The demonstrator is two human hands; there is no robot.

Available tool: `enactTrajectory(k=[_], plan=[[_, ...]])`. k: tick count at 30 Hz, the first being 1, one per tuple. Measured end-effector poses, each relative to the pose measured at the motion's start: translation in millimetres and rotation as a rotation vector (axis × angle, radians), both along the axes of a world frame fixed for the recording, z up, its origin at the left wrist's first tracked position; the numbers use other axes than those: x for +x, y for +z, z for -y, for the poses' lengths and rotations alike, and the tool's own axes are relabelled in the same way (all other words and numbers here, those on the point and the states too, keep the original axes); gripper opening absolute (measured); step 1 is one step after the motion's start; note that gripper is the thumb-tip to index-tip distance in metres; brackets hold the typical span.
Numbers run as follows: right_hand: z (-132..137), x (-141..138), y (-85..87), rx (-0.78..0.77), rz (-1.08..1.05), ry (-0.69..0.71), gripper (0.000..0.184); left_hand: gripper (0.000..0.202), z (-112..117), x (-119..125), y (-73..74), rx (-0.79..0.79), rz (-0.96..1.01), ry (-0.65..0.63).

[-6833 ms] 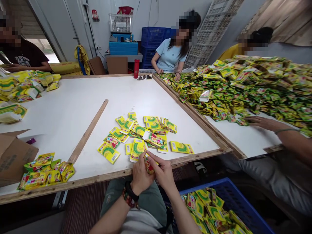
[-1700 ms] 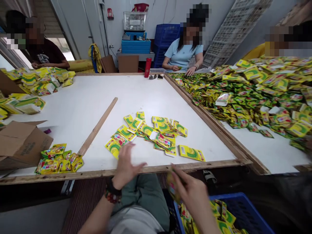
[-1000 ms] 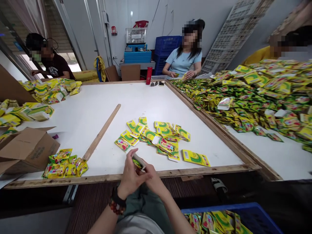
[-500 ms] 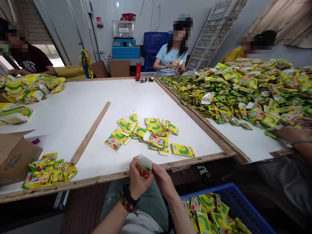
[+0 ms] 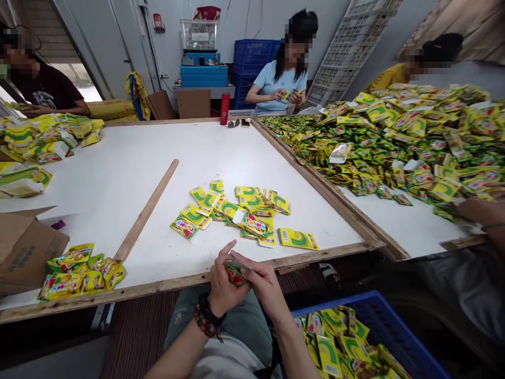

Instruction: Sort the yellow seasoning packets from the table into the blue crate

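Observation:
My left hand and my right hand meet at the near edge of the white table. Both are closed on one small red and yellow sachet, held between their fingers just over the wooden rim. A loose scatter of yellow and green sachets lies on the table right beyond my hands. A single larger yellow packet lies at the right of that scatter.
A blue crate of sachets stands by my right leg. A small pile of sachets and a cardboard box sit at the left, a wooden strip beside them. The right table holds a big sachet heap. Three other people sit around.
My hands have lowered slightly and folded the sachet's white flap down; it now lies flatter between my fingers. The person at the far end has lowered their hands.

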State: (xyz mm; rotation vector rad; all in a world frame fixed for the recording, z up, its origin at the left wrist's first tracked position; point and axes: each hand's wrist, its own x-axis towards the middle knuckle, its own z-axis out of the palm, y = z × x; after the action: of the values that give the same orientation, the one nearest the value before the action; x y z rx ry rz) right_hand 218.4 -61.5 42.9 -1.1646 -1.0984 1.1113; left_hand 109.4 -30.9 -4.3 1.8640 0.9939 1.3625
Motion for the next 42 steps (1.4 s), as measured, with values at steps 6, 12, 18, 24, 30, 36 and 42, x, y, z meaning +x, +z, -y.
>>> enactTrajectory(k=[6,12,18,24,30,36,42], plan=[[-3,-10,12.5,0.351,0.478,-0.025,0.034,0.057,-1,-5,1.6,-0.071,-0.035,0.107],[-11,-14,9.4,0.216,0.504,-0.078,0.03,0.036,-6,-4,-8.0,-0.197,-0.217,0.113],[-11,-6,16.0,0.276,0.632,0.07,0.035,0.026,-8,-2,-5.3,-0.174,-0.245,0.153],[-18,-8,11.6,0.03,0.396,-0.071,0.033,0.041,-9,1,6.0,-0.204,-0.214,0.127],[-14,-8,18.4,0.132,0.531,0.09,0.031,0.032,-9,0,-2.3,-0.284,-0.225,0.164],[6,-7,4.3,0.264,0.788,0.022,0.045,0.027,-9,-8,12.9,-0.314,-0.302,-0.079],[78,98,-10.0,-0.292,1.091,-0.034,0.036,0.037,-81,-79,42.7,-0.021,-0.593,-0.225]])
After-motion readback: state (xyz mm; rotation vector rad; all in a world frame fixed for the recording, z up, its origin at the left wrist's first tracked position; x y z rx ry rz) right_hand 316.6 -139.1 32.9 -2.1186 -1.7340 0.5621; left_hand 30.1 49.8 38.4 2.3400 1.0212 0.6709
